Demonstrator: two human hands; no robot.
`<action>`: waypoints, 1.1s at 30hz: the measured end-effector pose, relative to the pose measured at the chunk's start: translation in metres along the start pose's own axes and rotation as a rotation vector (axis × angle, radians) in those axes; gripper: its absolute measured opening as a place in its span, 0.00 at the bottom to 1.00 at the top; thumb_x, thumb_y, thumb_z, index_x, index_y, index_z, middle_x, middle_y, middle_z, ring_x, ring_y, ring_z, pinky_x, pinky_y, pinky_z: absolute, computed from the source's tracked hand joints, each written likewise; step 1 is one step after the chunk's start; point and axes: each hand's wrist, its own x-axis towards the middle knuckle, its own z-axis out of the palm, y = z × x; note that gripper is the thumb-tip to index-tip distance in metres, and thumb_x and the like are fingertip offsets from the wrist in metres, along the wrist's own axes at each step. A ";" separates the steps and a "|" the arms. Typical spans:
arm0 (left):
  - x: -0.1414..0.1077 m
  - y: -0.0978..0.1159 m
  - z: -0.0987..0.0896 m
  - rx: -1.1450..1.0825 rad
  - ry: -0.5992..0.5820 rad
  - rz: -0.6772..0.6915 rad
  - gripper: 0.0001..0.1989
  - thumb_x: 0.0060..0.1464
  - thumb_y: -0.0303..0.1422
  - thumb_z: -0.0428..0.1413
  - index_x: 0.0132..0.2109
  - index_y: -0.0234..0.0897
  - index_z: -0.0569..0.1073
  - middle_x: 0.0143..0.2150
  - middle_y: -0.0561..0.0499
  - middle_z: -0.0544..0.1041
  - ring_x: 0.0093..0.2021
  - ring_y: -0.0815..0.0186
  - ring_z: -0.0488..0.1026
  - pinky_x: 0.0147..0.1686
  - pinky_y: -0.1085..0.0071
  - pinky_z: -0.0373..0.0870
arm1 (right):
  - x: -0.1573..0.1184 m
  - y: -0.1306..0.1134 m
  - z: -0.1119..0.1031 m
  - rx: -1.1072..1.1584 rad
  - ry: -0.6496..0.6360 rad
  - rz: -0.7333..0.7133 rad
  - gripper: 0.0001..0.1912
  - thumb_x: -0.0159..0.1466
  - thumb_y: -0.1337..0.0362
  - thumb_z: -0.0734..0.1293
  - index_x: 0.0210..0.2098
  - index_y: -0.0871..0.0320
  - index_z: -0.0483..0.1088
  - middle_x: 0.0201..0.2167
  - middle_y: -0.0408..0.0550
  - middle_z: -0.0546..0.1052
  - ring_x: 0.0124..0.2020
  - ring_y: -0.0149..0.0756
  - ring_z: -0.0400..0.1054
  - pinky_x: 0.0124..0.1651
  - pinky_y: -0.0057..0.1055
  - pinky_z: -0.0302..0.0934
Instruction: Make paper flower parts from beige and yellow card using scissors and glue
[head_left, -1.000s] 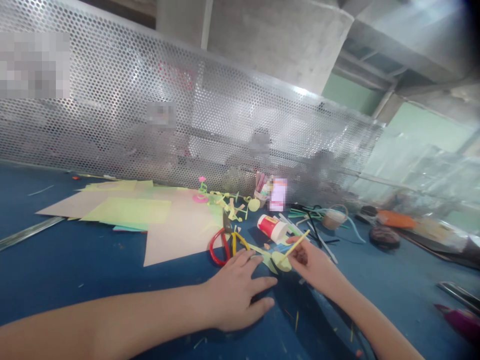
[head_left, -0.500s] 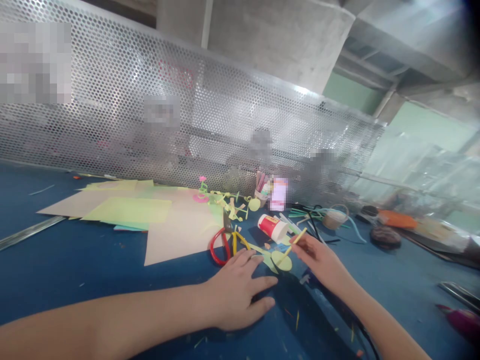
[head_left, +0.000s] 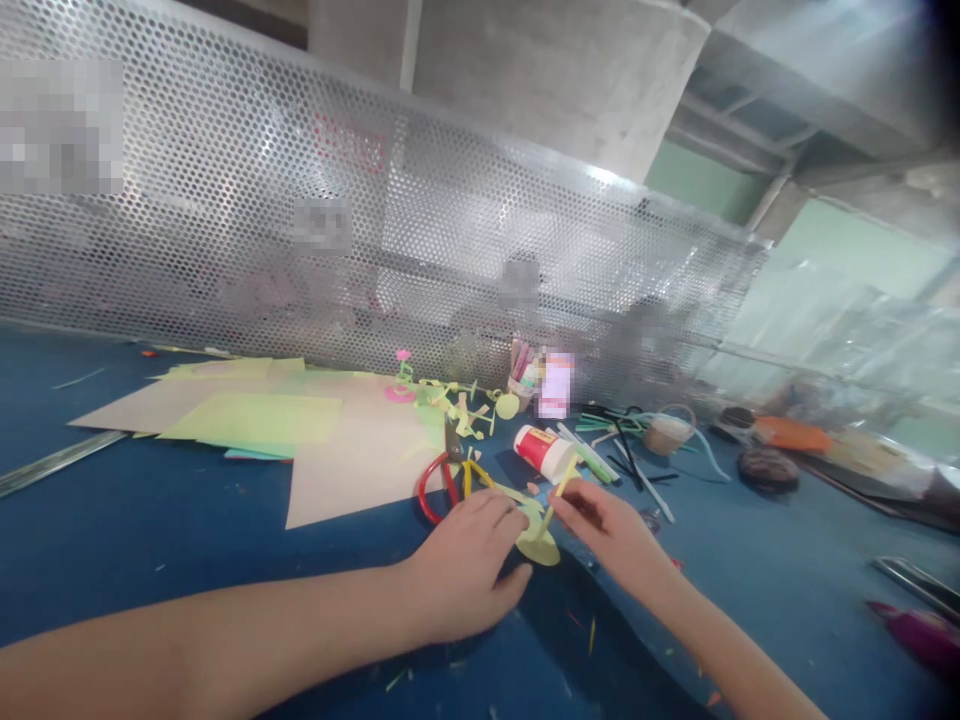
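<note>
My right hand (head_left: 600, 515) pinches a thin yellow paper stick (head_left: 559, 492), which stands tilted on a pale yellow paper disc (head_left: 541, 549). Left of the disc is my left hand (head_left: 476, 560), low over the blue table, its fingers bent toward the disc; whether they touch it or hold anything is hidden. Beyond my left hand are scissors with a red handle (head_left: 425, 487) and a yellow one. A white bottle with a red label (head_left: 541, 452) lies just behind the stick.
White and yellow paper sheets (head_left: 352, 450) cover the left side of the blue table (head_left: 187, 530). Behind are yellow paper scraps (head_left: 465, 412), a phone (head_left: 555, 385) and a perforated metal screen (head_left: 450, 220). Straws and black strips (head_left: 637, 465) lie to the right.
My right hand has moved left with the yellow stick, which now stands steeper. The disc sits further left and lower. My left hand's fingers have drawn in.
</note>
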 end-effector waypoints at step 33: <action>-0.003 -0.005 0.006 0.026 -0.066 0.145 0.18 0.57 0.40 0.45 0.54 0.46 0.67 0.54 0.45 0.64 0.58 0.54 0.55 0.57 0.56 0.53 | -0.003 0.014 -0.008 0.018 -0.203 0.055 0.14 0.55 0.62 0.66 0.41 0.57 0.65 0.31 0.45 0.73 0.31 0.33 0.68 0.36 0.30 0.64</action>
